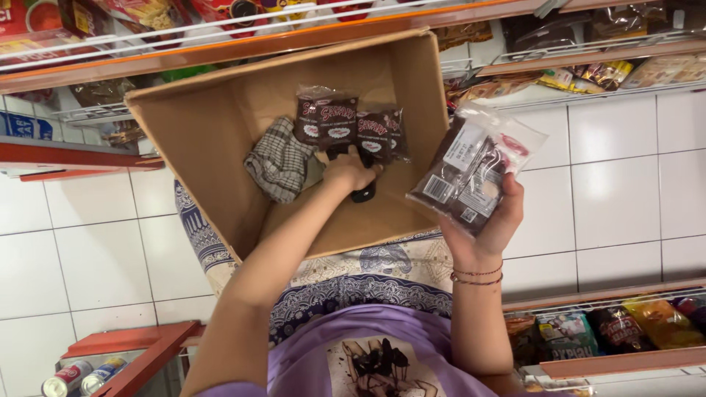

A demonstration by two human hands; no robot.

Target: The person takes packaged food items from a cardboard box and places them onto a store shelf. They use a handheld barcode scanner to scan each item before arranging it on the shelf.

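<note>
Head view is showing me a cardboard box [220,140] tilted open toward the wearer, resting against the patterned cloth over the lap; I am watching the left hand [351,170] reaching down into it, its fingers closing around a dark object [363,192] at the box floor, though I cannot tell what that object is, since the hand is covering most of it; just above the knuckles, dark brown snack packets [346,125] are lying against the back wall, and a checked cloth [278,160] is bunched beside them to the left. The right hand [491,215] is hovering outside the box's right wall, its fingers gripping a clear bag of dark packets [474,167] from below, label side turned up toward the camera; I judge it is being held clear so the other hand has room inside.

Around the box, wire-fronted shop shelves [588,55] are running along the top, stocked with packaged goods; a lower shelf [625,360] at the right is carrying more bright packets; two cans [81,376] are sitting bottom left; white floor tiles are filling the gaps. The box's raised walls are crowding the reach.
</note>
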